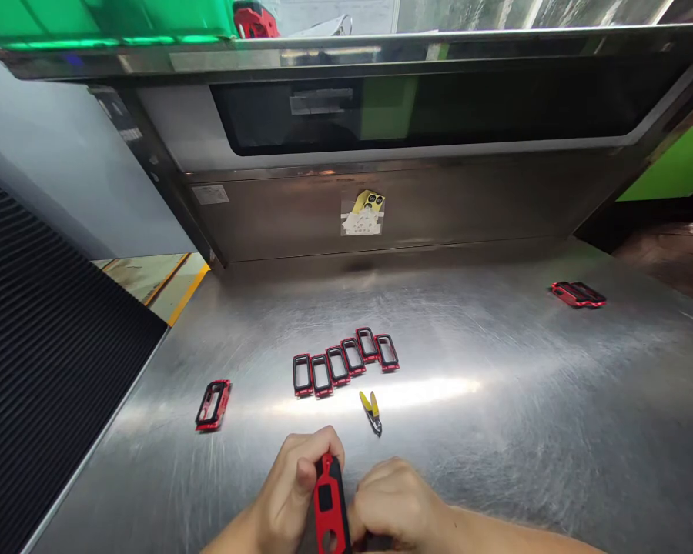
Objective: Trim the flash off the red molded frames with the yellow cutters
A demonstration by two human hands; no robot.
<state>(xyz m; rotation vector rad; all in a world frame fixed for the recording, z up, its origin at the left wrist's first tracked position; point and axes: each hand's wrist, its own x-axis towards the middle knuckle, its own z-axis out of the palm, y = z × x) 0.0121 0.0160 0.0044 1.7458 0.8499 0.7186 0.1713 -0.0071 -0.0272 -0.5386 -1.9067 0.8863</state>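
Near the bottom of the head view, my left hand point(292, 488) is closed around a red-and-black plastic frame point(338, 508), tilted up on edge. My right hand point(398, 500) is curled against the right side of that frame, its fingertips hidden. Something dark shows beneath this hand, too covered to name. Beyond my hands lies a pair of small snips point(373, 414) with yellow handles, handles apart. Behind the snips several similar red-and-black frames point(322, 375) lie flat in a slanting, close-set row.
The scratched steel table point(497, 454) carries a single frame point(213, 405) at left and stacked red-and-black pieces point(577, 294) at far right. A steel back panel point(277, 219) bears a taped pouch point(363, 214). Above runs a shelf point(323, 58) holding a green bin point(104, 19).
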